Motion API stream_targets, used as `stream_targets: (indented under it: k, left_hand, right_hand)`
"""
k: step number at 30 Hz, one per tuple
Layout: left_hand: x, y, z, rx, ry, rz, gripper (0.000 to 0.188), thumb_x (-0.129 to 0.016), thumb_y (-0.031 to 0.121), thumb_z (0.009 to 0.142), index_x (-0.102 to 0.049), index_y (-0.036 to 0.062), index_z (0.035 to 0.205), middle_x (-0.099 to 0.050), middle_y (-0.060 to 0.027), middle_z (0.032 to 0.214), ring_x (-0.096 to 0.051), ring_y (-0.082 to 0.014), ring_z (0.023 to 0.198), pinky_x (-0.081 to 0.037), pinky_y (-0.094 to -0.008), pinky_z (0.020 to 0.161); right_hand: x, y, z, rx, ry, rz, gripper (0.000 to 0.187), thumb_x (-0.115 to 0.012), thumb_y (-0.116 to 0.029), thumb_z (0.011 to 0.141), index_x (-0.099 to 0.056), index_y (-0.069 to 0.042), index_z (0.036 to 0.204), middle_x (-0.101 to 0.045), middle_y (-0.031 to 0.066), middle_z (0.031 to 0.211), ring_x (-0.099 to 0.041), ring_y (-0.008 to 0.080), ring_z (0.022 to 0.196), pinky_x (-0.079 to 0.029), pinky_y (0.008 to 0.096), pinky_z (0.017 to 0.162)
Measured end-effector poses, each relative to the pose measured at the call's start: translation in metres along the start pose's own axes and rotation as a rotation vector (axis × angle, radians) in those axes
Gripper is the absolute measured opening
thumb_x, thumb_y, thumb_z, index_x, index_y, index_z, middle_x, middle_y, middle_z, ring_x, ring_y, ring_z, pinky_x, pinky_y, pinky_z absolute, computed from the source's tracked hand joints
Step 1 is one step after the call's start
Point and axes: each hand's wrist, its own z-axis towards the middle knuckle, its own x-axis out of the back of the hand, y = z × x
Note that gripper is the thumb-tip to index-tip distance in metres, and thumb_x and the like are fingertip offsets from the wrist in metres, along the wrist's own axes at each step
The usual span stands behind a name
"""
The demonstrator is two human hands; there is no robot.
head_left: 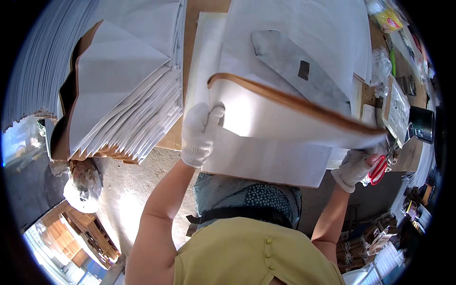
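Between my hands a large white paper piece with a brown edge, possibly a paper sack point(285, 111), is raised and bowed above the table. My left hand point(200, 130), in a white knitted glove, pinches its left end, thumb on the near face. At its right end is my right hand point(356, 168), also gloved with a bare fingertip showing, closed around red-handled scissors point(378, 170); the paper's corner meets this hand, though the exact grip is hidden. Below lies another white paper piece point(289, 159) at the table's near edge. Beyond lies a flat grey pointed plate point(285, 57) with a dark rectangle.
Tall piles of folded white paper point(128, 90) with brown edges stand at the left. On the right are a clear plastic bag point(380, 66), a black box-like object point(422, 124) and a yellow packet point(387, 19). A plastic bag point(83, 187) hangs below the left pile.
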Motion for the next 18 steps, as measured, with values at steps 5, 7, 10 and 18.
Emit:
stream_targets:
  k: [5, 7, 10, 18]
  left_hand:
    - [-0.009, 0.015, 0.009, -0.058, 0.108, 0.335, 0.034, -0.07, 0.021, 0.1, -0.059, 0.0029, 0.074, -0.056, -0.0137, 0.067, -0.056, -0.0295, 0.06, -0.046, -0.0393, 0.058]
    - [-0.006, 0.003, 0.017, -0.184, 0.092, 0.477, 0.033, -0.07, 0.021, 0.101, -0.061, 0.0039, 0.074, -0.055, -0.0138, 0.063, -0.055, -0.0283, 0.055, -0.044, -0.0383, 0.053]
    - [0.001, -0.013, 0.026, -0.313, 0.015, 0.679, 0.032, -0.069, 0.02, 0.102, -0.063, 0.0051, 0.074, -0.053, -0.0126, 0.058, -0.054, -0.0252, 0.049, -0.042, -0.0385, 0.047]
    - [-0.04, -0.004, 0.04, -0.678, 0.342, 0.712, 0.031, -0.07, 0.031, 0.101, -0.066, 0.0088, 0.122, -0.067, -0.0164, 0.121, -0.07, -0.0342, 0.097, -0.057, -0.047, 0.083]
  right_hand:
    - [-0.005, 0.03, -0.003, 0.02, 0.163, -0.368, 0.029, -0.051, -0.012, 0.107, -0.063, 0.002, 0.13, -0.066, 0.007, 0.108, -0.063, 0.0153, 0.089, -0.054, 0.03, 0.077]
    - [-0.034, 0.01, 0.006, -0.247, 0.04, -0.557, 0.019, -0.054, -0.018, 0.11, -0.065, -0.002, 0.107, -0.061, 0.0025, 0.085, -0.059, 0.0108, 0.076, -0.048, 0.0274, 0.065]
    - [-0.044, 0.024, 0.008, -0.069, -0.189, -1.057, 0.03, -0.055, -0.026, 0.111, -0.058, -0.004, 0.09, -0.05, 0.0068, 0.065, -0.054, 0.0125, 0.059, -0.043, 0.032, 0.054]
    - [-0.047, 0.015, 0.014, -0.222, -0.297, -1.106, 0.029, -0.055, -0.028, 0.111, -0.06, -0.002, 0.099, -0.058, 0.0166, 0.071, -0.058, 0.0276, 0.058, -0.046, 0.0425, 0.058]
